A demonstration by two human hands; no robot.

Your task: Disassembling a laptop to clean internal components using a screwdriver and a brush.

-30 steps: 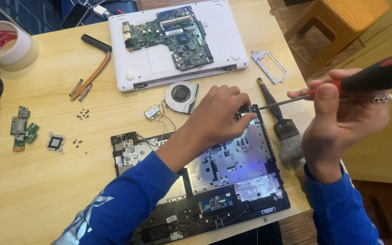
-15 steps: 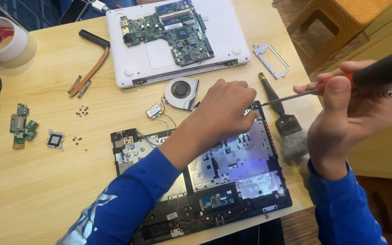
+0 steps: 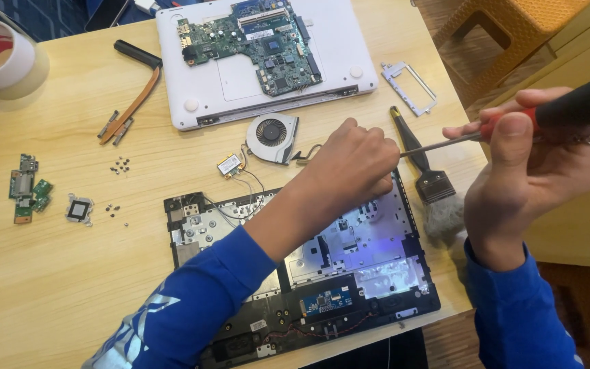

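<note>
The right hand [image 3: 534,171] is closed around a screwdriver [image 3: 513,130] w/ red-black handle, thumb pressed on the collar. The long axis of the tool runs almost level, right to left, and the thin shaft points toward the left hand [image 3: 349,167]. This left hand sits curled, fingers pressed together, on the far right corner of the open laptop base [image 3: 349,273], approx. where the tip ends; the tip itself is hidden behind the knuckles, so I cannot tell if it touches a screw. The base lies near on the tabletop [image 3: 69,287]. A brush [image 3: 425,171] lies just under the shaft, a cooling fan [image 3: 272,137] just left of the left hand.
</note>
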